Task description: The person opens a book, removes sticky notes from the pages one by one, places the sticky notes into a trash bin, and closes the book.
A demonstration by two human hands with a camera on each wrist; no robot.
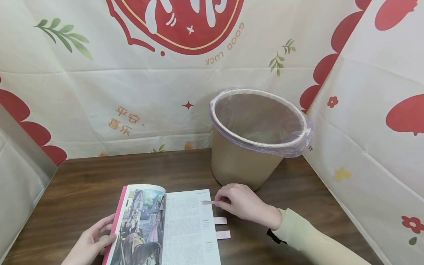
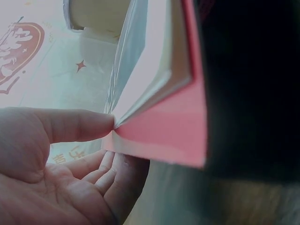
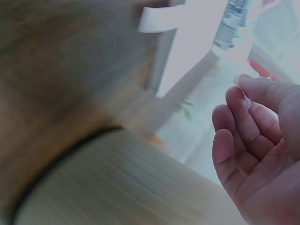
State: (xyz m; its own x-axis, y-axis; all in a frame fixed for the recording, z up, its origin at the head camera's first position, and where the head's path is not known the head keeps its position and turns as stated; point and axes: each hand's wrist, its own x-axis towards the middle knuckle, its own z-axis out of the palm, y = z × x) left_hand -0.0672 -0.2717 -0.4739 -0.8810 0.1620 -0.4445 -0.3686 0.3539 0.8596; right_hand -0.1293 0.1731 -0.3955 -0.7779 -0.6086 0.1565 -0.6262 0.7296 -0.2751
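Note:
An open book (image 1: 183, 228) with a pink-red cover lies on the table, a colour illustration on its left page and printed text on its right. My left hand (image 1: 89, 239) grips its left edge. In the left wrist view the thumb presses the page edges while the fingers sit beneath the pink cover (image 2: 164, 136). Between thumb and fingertips, my right hand (image 1: 246, 204) pinches a pale pink sticky tab (image 1: 208, 202) that overlaps the right page's upper outer edge. Lower on that edge, two more pink tabs stick out, an upper one (image 1: 220, 221) and a lower one (image 1: 223, 235).
Behind my right hand stands a beige waste bin (image 1: 245, 162), lined with a thin purple bag (image 1: 298, 149) folded over its rim. The dark wooden table (image 1: 109, 171) backs onto a printed cloth (image 1: 165, 92), with more cloth at both sides.

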